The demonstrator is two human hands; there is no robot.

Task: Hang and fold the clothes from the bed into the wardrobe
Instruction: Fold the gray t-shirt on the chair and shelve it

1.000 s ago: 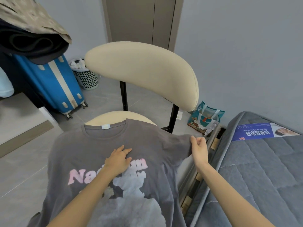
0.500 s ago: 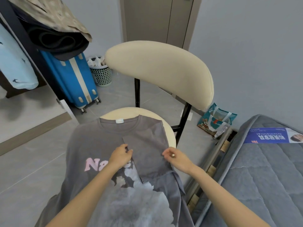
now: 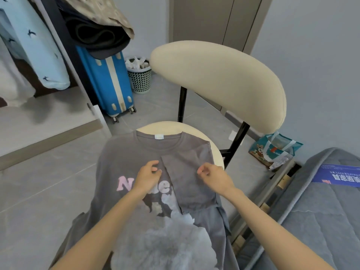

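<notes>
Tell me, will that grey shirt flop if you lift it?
Probably floppy: the shirt drapes off the chair and hangs down. Likely light, since the thin sleeve lies creased flat. The fold may slide open when lifted.
</notes>
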